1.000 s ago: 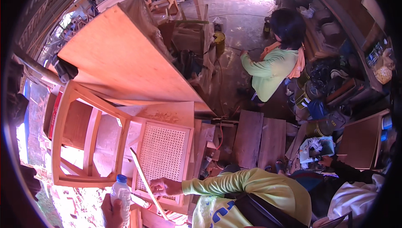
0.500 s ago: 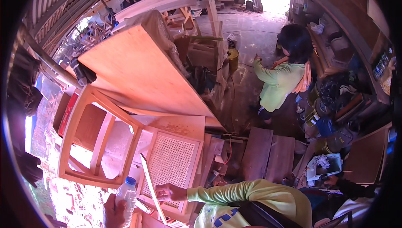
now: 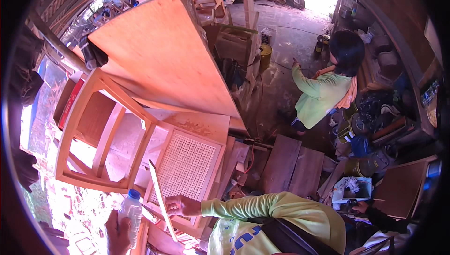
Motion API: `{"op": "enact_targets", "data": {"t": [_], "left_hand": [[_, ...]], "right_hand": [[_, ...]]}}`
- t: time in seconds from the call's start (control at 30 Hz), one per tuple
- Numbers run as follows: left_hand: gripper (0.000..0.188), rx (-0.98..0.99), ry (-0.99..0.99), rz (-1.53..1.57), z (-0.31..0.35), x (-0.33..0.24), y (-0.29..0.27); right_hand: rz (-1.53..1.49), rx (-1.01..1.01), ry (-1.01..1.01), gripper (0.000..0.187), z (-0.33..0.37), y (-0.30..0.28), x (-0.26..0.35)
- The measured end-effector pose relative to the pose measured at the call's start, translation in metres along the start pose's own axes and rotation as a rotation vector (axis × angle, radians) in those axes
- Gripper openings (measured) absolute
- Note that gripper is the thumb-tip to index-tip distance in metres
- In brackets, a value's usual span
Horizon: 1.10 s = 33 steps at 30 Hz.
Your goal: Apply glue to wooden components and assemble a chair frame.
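My left hand [image 3: 118, 231] is wrapped round a clear plastic bottle [image 3: 131, 215] with a blue cap, held roughly upright near the lower left. In my right hand [image 3: 186, 206], at the end of a light green sleeve, the fingers close on a thin pale wooden strip [image 3: 158, 191]. That strip slants across the near side of a woven cane seat [image 3: 187, 163]. The seat belongs to an unpainted wooden chair, whose open back frame [image 3: 66, 154] reaches out to the left. Whether the strip touches the seat, I cannot tell.
Beyond the chair leans a large plywood-faced panel [image 3: 154, 53]. Dark boards [image 3: 282, 159] lie to its right. A person in light green [image 3: 323, 93] stands farther back, near a yellow can [image 3: 266, 56]. At lower right, another person's dark-sleeved hand [image 3: 360, 206] is by a pale bin [image 3: 335, 194].
The whole view has shifted a little, carrying chair, bottle and strip up and left in the picture. The standing person has moved slightly right. Both my hands keep their holds.
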<state>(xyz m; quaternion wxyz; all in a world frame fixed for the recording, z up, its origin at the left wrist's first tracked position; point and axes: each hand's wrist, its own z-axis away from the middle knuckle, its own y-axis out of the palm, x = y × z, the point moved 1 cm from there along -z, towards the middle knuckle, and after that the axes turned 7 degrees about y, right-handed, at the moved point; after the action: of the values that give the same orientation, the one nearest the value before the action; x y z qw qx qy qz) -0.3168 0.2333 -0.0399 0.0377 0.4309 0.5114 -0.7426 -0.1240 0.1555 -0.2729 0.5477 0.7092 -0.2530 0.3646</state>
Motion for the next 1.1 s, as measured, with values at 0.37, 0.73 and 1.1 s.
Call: {"op": "enact_targets", "data": {"t": [0.37,0.73,1.1], "left_hand": [[0.023,0.051,0.128,-0.153,-0.004,0.005,-0.009],[0.041,-0.019,-0.042,0.095,0.000,0.030,0.000],[0.018,0.061,-0.036,-0.199,0.018,-0.020,-0.010]], "right_hand": [[0.026,-0.027,0.015,0.021,0.003,-0.004,-0.005],[0.028,-0.025,0.041,0.020,0.004,-0.003,-0.003],[-0.032,0.101,0.048,0.031,-0.010,-0.003,-0.048]]}}
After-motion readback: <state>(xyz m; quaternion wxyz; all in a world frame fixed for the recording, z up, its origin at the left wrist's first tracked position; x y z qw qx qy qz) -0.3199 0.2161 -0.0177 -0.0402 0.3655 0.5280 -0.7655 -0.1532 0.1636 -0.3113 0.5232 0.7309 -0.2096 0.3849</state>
